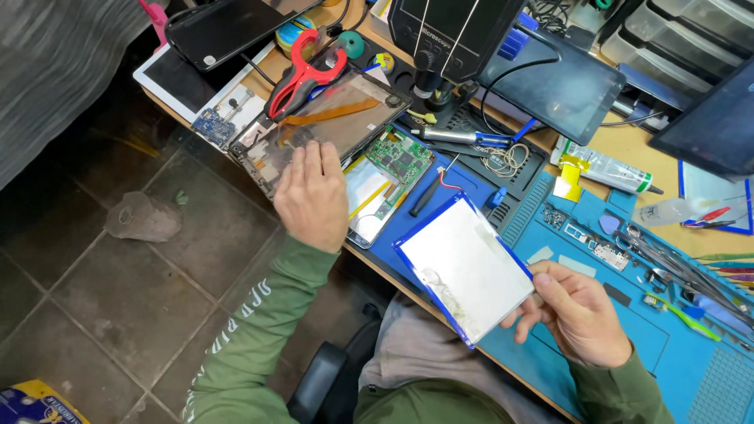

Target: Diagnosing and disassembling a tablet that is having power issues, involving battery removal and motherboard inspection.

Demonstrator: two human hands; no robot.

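L hand (312, 196) flat, fingers together, pressing opened tablet (314, 129). R hand (577, 314) pinching edge of silver battery pack (463, 267).

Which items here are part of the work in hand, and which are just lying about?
In hand:
- flat silver battery pack, in the right hand's grip
- opened tablet shell, under the left hand
- green circuit board beside it

Lying about:
- red scissors
- white tube
- coil of wire
- tweezers on the blue mat

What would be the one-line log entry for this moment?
left hand: on opened tablet | right hand: holds flat silver battery | red scissors: on tablet
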